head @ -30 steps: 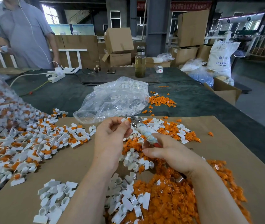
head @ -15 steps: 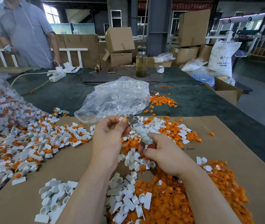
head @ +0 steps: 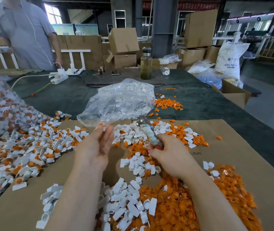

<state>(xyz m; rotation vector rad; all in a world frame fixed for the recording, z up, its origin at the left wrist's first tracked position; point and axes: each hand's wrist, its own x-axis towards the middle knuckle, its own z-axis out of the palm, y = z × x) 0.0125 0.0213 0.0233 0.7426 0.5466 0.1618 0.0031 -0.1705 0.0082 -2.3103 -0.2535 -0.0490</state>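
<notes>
The tape-wrapped tool [head: 147,133] slants up from the right hand [head: 171,155] at frame centre, its handle end gripped in curled fingers [head: 154,150] and its metal head free above the white and orange parts on the cardboard sheet [head: 233,155]. Left of it the left hand [head: 96,147] is blurred, fingers almost straight, a small white piece [head: 104,129] at their tips; whether they hold it cannot be told. Beyond lies a clear plastic bag [head: 121,100].
</notes>
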